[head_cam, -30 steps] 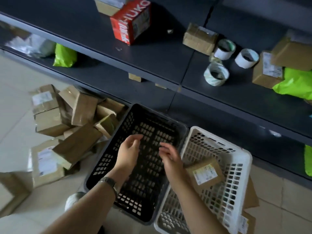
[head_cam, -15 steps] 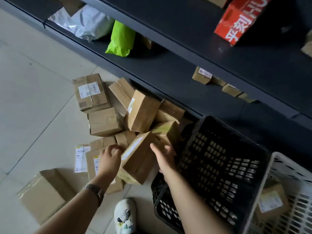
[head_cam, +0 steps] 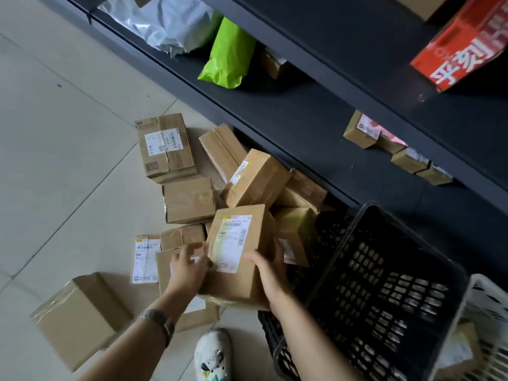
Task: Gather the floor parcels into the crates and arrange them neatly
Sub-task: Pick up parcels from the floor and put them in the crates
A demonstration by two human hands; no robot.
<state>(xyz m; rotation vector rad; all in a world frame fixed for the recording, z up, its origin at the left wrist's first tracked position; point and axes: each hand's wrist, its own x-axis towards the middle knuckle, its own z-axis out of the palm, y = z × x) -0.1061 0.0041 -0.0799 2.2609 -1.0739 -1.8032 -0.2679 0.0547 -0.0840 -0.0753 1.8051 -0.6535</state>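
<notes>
Both hands grip one brown cardboard parcel (head_cam: pixel 236 251) with a white shipping label, lifted slightly off the pile. My left hand (head_cam: pixel 188 269) holds its left side and my right hand (head_cam: pixel 270 270) holds its right side. Several more brown parcels (head_cam: pixel 189 200) lie heaped on the tiled floor behind it. Just right of the held parcel stands the black perforated crate (head_cam: pixel 384 292), with no parcels visible inside. A white crate (head_cam: pixel 481 339) at the far right edge holds a labelled parcel (head_cam: pixel 456 350).
Dark metal shelving (head_cam: pixel 316 125) runs behind the pile, carrying a green mailer bag (head_cam: pixel 228 56), a grey bag (head_cam: pixel 170 23), a red box (head_cam: pixel 464 45) and small cartons (head_cam: pixel 360 132). A larger carton (head_cam: pixel 79 314) lies at lower left. A white shoe (head_cam: pixel 213 356) is below my arms.
My view swung left from the crates to the floor pile. Both hands went from hovering over the black crate to the pile, closed on the labelled parcel and turned its label up.
</notes>
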